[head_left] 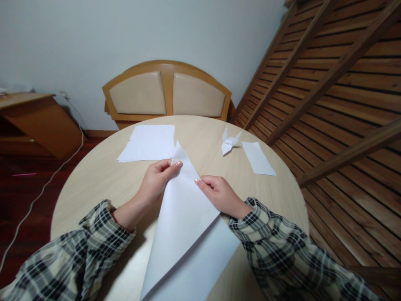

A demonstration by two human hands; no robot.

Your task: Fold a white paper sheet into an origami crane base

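Over the round tabletop (94, 184), the left hand (154, 180) and right hand (222, 195) pinch opposite edges of a folded white sheet (187, 205) near its point; stacked sheets (150, 142) lie beyond at left, a paper bird (229, 142) at right.

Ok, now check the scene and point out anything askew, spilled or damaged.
Nothing looks spilled, and the held sheet shows no visible tear. Slightly askew: the paper stack, whose near edges don't quite line up. Also odd: a thin pink item on the floor at left, too small to identify.
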